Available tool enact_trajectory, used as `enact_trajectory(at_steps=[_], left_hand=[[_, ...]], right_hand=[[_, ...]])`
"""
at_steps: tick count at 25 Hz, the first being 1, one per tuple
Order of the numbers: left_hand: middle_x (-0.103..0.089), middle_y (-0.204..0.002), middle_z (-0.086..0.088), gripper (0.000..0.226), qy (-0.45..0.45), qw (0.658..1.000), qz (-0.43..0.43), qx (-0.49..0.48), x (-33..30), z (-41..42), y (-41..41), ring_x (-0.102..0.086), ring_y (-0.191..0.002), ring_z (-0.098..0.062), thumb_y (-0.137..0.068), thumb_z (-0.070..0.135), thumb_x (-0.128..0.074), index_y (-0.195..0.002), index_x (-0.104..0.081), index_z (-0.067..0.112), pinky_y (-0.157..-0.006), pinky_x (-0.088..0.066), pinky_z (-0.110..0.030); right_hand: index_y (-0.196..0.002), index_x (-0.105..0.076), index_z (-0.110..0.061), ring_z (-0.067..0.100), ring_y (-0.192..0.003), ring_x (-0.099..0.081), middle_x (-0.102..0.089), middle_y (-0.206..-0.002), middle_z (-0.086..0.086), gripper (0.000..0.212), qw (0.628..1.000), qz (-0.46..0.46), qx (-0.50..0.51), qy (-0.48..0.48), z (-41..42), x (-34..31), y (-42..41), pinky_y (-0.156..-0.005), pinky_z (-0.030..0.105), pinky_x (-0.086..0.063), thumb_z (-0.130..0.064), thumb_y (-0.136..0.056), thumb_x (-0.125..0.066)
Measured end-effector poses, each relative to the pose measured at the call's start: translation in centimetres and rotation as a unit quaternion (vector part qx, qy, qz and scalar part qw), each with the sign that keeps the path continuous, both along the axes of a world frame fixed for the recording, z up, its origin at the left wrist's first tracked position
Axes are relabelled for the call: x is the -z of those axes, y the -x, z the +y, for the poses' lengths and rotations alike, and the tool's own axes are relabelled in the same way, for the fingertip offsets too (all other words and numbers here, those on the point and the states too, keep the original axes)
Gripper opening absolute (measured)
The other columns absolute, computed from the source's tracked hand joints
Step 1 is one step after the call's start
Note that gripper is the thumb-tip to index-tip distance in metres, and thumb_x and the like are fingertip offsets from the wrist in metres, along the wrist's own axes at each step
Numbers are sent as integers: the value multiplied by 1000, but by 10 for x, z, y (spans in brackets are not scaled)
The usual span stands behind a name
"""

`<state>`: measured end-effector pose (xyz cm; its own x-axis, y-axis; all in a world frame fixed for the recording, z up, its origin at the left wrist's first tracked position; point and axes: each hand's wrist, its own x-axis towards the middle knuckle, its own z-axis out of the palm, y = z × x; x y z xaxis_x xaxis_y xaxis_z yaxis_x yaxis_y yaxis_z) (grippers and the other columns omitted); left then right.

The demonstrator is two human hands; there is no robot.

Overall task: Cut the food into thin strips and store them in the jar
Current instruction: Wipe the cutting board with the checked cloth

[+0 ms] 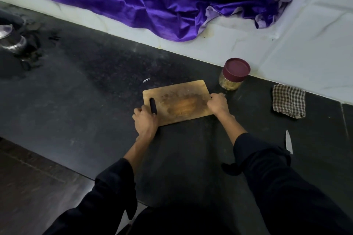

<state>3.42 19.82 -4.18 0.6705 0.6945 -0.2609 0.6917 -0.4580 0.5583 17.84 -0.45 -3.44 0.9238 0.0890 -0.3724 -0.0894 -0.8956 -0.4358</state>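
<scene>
Your left hand point(146, 120) grips the left end of the wooden cutting board point(178, 101), fingers curled round its near-left corner, right beside the dark slot handle point(153, 106) cut into that end. Your right hand point(217, 104) holds the opposite short edge, fingers bent over the right side of the board. The board lies flat on the dark countertop point(95, 91), its top stained and rubbed but with no pieces of food that you can make out on it.

The jar point(234, 74) stands just beyond your right hand, near the board's far-right corner and close to the white tiled wall point(296, 47). Its maroon lid point(236, 67) is on, and pale yellowish strips show through the clear glass below it.

The knife point(288, 141) lies on the counter well to the right of your right forearm, blade pointing away from you, its handle hidden behind your dark sleeve point(267, 158). A checked cloth point(288, 103) sits folded to the right of the jar, against the wall's foot. A purple satin sheet point(152, 0) drapes down the wall behind. Far to the left, a steel vessel point(13, 41) stands at the counter's edge of view, well apart from everything else
</scene>
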Motion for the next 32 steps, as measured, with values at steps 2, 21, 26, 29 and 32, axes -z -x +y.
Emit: enact_trajectory(at_steps=[2,21,26,29,32], left_hand=[[-43,-125,-20,32,0,1000,-1,-12,-1,0,-2,-42,-113,-39,-94,25,-50,-114,-52,1,-88,-43,-49],[-42,-127,-16,38,28,964,-14,264,-6,-76,-32,-47,-110,-33,-87,14,-56,-124,-51,6,-93,-46,-45],[-42,-127,-15,38,20,963,2,271,-1,-81,-37,-48,-110,-32,-88,15,-55,-124,-52,7,-93,-47,-45],[-43,-126,-16,34,13,964,-4,265,0,-81,-37,-50,-107,-33,-88,13,-55,-121,-54,5,-93,-47,-46],[-45,-123,-20,26,3,965,-10,261,-4,-85,-35,-50,-105,-37,-89,9,-50,-113,-57,2,-90,-47,-46]], right_hand=[[-102,-64,1,40,-111,-56,-53,-128,25,26,1000,7,26,-16,2,1,-1,-92,43,-48,-5,-86,-44],[-69,-57,-20,28,-81,-51,-56,-102,15,18,932,15,323,-161,-138,20,104,-63,33,-38,-14,-70,-40],[-85,-65,-17,36,-95,-58,-59,-114,19,25,939,9,304,-161,-147,28,102,-75,38,-46,-18,-72,-43],[-95,-64,-11,38,-105,-53,-51,-117,17,28,951,11,272,-143,-143,18,106,-88,40,-47,-12,-75,-44],[-100,-65,-12,33,-106,-56,-51,-120,12,28,963,23,224,-148,-154,16,110,-91,42,-51,-11,-78,-48]])
